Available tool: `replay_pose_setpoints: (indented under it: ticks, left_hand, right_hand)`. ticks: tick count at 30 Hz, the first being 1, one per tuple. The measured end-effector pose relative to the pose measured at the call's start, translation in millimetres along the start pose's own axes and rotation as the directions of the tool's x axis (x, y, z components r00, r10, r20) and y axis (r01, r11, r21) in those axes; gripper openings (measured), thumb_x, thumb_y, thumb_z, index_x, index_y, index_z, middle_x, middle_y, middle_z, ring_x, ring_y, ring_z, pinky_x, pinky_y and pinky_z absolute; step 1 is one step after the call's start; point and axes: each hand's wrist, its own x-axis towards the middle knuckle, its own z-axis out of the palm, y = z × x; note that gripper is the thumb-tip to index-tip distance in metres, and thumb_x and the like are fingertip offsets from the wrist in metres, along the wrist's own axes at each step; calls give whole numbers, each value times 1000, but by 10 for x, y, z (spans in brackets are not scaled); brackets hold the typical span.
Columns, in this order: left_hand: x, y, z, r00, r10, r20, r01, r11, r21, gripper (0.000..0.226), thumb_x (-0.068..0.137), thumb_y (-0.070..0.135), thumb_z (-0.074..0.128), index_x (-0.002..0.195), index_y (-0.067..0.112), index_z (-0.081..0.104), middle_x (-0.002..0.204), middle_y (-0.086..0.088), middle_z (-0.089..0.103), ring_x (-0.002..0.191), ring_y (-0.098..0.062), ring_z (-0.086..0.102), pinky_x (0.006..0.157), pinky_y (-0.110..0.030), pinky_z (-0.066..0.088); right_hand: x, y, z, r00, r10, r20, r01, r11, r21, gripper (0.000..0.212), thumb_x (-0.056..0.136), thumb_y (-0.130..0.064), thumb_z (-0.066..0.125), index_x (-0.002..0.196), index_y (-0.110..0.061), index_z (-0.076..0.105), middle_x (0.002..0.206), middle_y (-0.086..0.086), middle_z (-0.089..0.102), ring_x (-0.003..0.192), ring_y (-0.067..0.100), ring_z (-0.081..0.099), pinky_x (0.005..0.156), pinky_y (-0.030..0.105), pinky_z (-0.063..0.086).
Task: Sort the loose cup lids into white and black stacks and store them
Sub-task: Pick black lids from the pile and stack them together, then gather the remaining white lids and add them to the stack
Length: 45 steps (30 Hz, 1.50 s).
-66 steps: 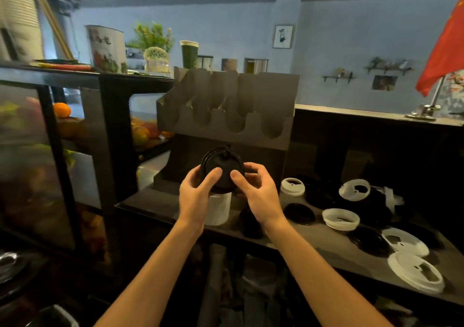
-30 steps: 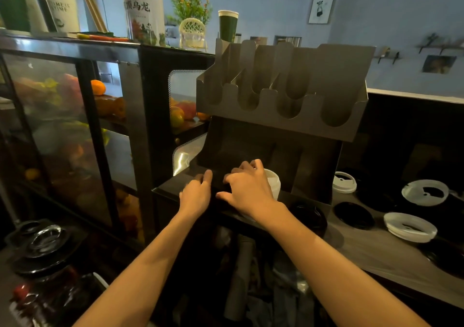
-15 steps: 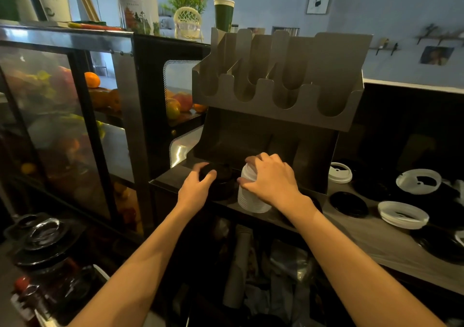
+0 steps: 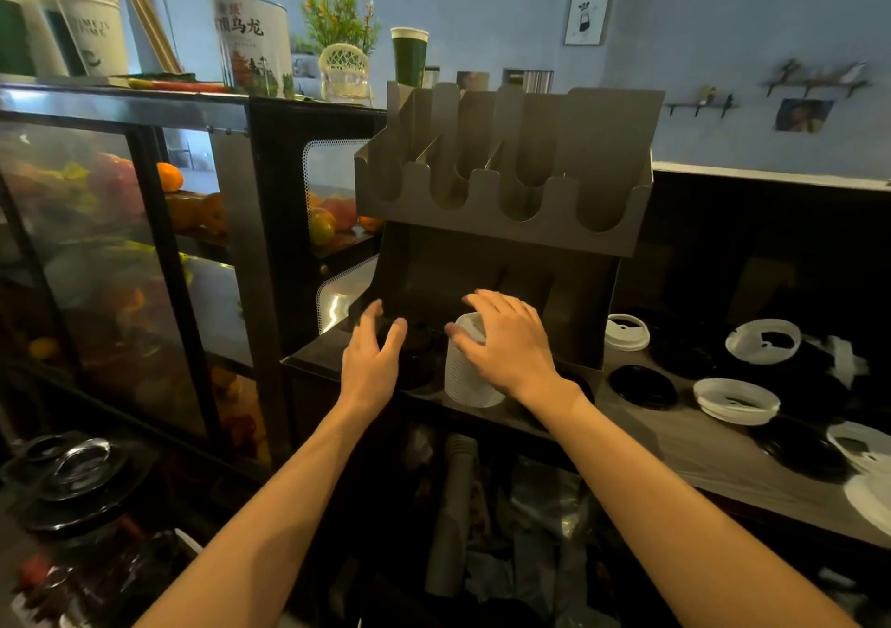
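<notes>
A stack of white lids point(image 4: 470, 384) stands on the counter point(image 4: 675, 454) in front of the metal lid holder point(image 4: 501, 193). My right hand point(image 4: 506, 345) grips the stack from above, thumb on its left side. To its left sits a dark stack of black lids point(image 4: 417, 362), partly hidden. My left hand point(image 4: 373, 357) hovers over it with fingers spread and holds nothing. Loose lids lie to the right: a white lid point(image 4: 627, 332), a black lid point(image 4: 641, 386), and two more white lids point(image 4: 735, 401) point(image 4: 764, 343).
The holder's slotted upper tier overhangs its open lower compartment point(image 4: 482, 280) just behind my hands. A glass fruit cabinet point(image 4: 120, 242) stands at left. More black lids point(image 4: 800, 449) and white lids point(image 4: 863, 454) lie at the counter's right end. Clutter fills the space below.
Both hands brought the black stack down onto the counter. My right hand then moved onto the white stack, and my left hand has let go of the black stack and spread its fingers.
</notes>
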Motion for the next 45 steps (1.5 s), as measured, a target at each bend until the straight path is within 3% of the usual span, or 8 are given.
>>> replay_pose_setpoints:
  ticks: [9, 14, 19, 25, 30, 34, 39, 45]
  left_hand:
    - [-210, 653, 309, 950, 313, 19, -314, 949, 41, 40, 103, 40, 53, 140, 26, 52, 132, 16, 57, 127, -6, 51, 113, -49, 42]
    - [-454, 1068, 746, 895, 437, 89, -434, 900, -47, 34, 104, 34, 55, 136, 25, 54, 124, 17, 60, 118, 0, 55, 107, -33, 45]
    - [-759, 1406, 1329, 808, 522, 272, -525, 848, -68, 38, 103, 34, 57, 140, 25, 51, 127, 13, 62, 117, 1, 54, 94, -8, 30]
    - [-1097, 1545, 1962, 788, 512, 343, -470, 859, -204, 36, 104, 33, 55, 139, 22, 53, 121, 14, 62, 112, -2, 60, 96, -23, 50]
    - [-1289, 1533, 2435, 755, 495, 431, -458, 868, -193, 36, 103, 34, 57, 137, 21, 55, 124, 10, 63, 117, -6, 60, 99, -35, 52]
    - [-1399, 1508, 2755, 739, 459, 492, -475, 874, -102, 43, 100, 30, 63, 140, 17, 53, 135, 4, 61, 125, -12, 56, 99, -29, 46]
    - [-1369, 1469, 3073, 708, 384, 592, -536, 839, 97, 47, 94, 24, 67, 139, 14, 55, 143, -3, 51, 124, -25, 56, 102, -42, 46]
    - [-1336, 1306, 3190, 698, 354, 622, -582, 787, 206, 48, 91, 23, 70, 137, 17, 58, 141, -3, 56, 125, -26, 56, 104, -43, 45]
  right_hand:
    - [-174, 195, -401, 991, -4, -137, 9, 999, 37, 39, 98, -45, 55, 131, -24, 58, 128, -6, 60, 118, 12, 53, 88, 25, 43]
    - [-490, 544, -712, 970, 66, -233, -59, 998, 37, 33, 98, -39, 58, 127, -23, 62, 124, -4, 63, 114, 13, 56, 87, 26, 47]
    - [-885, 990, -1063, 945, 164, -283, -174, 985, -9, 31, 97, -31, 60, 126, -21, 62, 122, -2, 63, 111, 16, 58, 85, 28, 47]
    - [-1423, 1523, -1387, 908, 293, -299, -321, 946, -49, 30, 98, -37, 59, 125, -24, 61, 122, -6, 61, 111, 13, 57, 81, 28, 49]
    - [-1849, 1972, -1552, 869, 392, -301, -429, 900, -69, 35, 97, -39, 58, 128, -23, 60, 125, -4, 60, 116, 16, 54, 88, 31, 47]
    - [-2153, 2292, -1590, 828, 501, -252, -542, 830, -130, 43, 95, -49, 56, 133, -28, 55, 129, -6, 55, 120, 16, 51, 93, 33, 47]
    - [-2412, 2553, -1541, 779, 590, -214, -626, 749, -217, 52, 90, -60, 57, 133, -31, 52, 131, -5, 52, 120, 18, 48, 93, 32, 43]
    - [-2512, 2725, -1403, 762, 626, -165, -647, 736, -198, 57, 88, -62, 57, 135, -28, 52, 136, -2, 49, 127, 21, 43, 95, 37, 46]
